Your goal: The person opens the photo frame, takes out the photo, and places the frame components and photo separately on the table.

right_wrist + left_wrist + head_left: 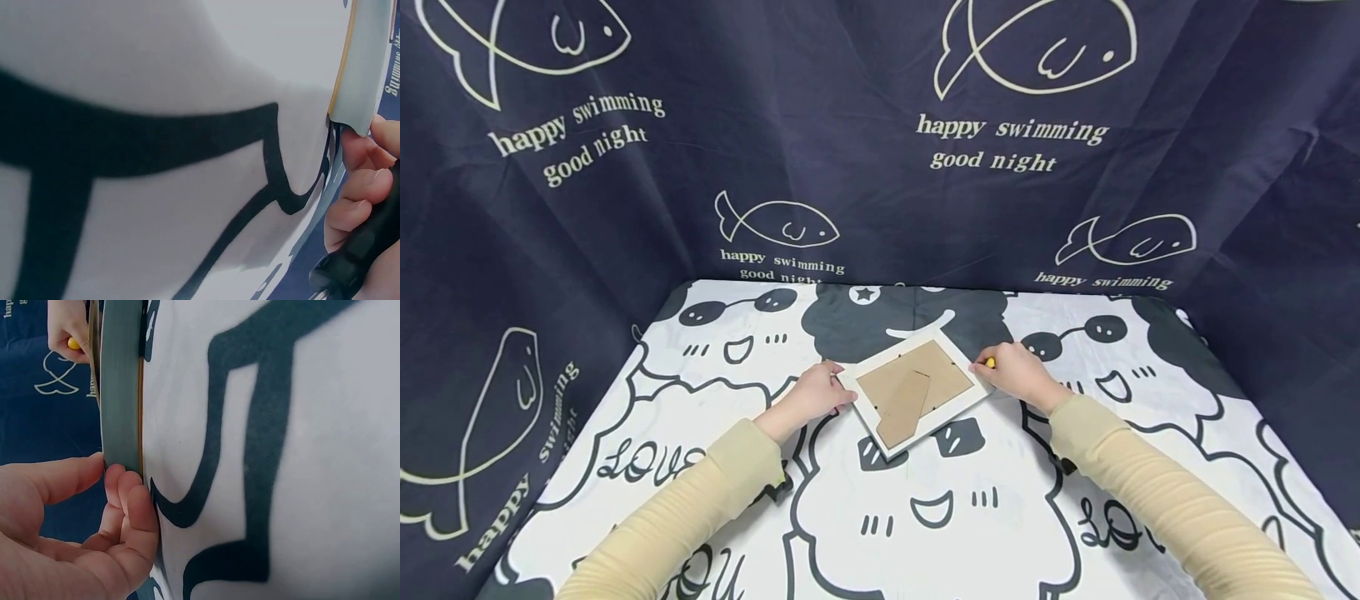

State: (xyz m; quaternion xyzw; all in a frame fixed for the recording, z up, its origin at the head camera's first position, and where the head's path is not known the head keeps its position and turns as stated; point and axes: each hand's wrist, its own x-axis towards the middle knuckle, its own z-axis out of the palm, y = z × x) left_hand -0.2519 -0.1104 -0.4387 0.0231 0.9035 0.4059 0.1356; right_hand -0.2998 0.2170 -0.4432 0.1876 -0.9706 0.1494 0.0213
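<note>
A white picture frame (pixel 951 410) lies face down at a slant near the table's middle in the head view. Its brown backing board (pixel 880 385) faces up, with a fold-out stand (pixel 908 404) lying flat on it and small dark tabs around the edge. My left hand (pixel 808 396) pinches the frame's left corner between thumb and fingers. At the right corner, my right hand (pixel 1018 373) holds the frame's edge with thumb and fingertip. Tucked in that same hand is a screwdriver (pixel 369 237) with a black handle, yellow end and metal shaft; its tip is out of view.
A white cloth (pixel 940 550) with black cartoon sheep covers the table. Dark blue curtains (pixel 880 150) with fish prints hang behind it and at both sides.
</note>
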